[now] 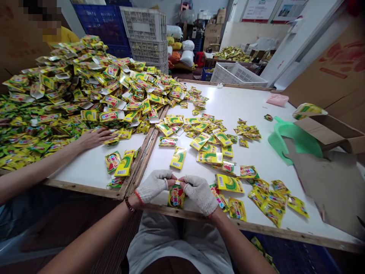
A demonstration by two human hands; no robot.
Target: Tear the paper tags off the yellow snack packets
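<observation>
Both my hands wear white fingerless gloves and meet at the table's front edge. Between them is a small green, yellow and red printed box [176,196]. My left hand [154,185] pinches the box's top end from the left. From the right, my right hand [199,193] pinches the same end, fingertips nearly touching the left ones. Just right of my right hand lie a yellow box [229,183] and another printed box [219,198], partly hidden by that hand. Beyond my hands another yellow box [178,158] lies flat on the white tabletop.
A large heap of boxes and sachets [94,83] fills the left table, where another person's arm [71,152] reaches in. A wooden strip [142,160] divides the tables. Loose sachets [273,199], a green plastic scoop [293,139] and cardboard [327,186] lie right.
</observation>
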